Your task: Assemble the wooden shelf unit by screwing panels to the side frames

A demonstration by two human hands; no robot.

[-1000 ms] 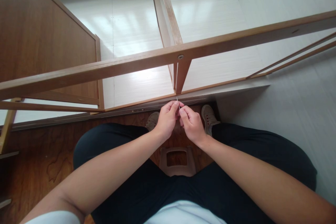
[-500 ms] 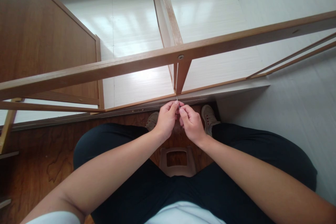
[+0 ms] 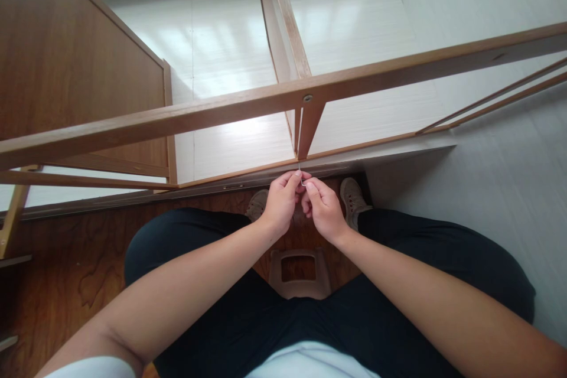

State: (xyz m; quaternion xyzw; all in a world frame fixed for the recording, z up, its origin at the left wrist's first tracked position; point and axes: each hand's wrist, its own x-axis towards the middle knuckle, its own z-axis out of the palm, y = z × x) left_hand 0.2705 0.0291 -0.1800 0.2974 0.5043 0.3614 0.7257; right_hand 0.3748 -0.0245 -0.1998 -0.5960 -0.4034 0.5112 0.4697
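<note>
Your left hand [image 3: 279, 204] pinches a thin metal pin [image 3: 300, 172] at its fingertips, right where the upright divider [image 3: 305, 127] meets the cabinet's bottom edge [image 3: 248, 180]. Your right hand [image 3: 325, 209] closes on the same pin from the other side, the fingers touching. The pin is small and could slip from the pinch and drop to the wood floor [image 3: 66, 271] between your knees. The front rail [image 3: 221, 115] crosses just above, and the stool [image 3: 299, 271] sits below.

Hands [image 3: 303, 204] meet below rail [image 3: 248, 107], above stool [image 3: 299, 271].
</note>
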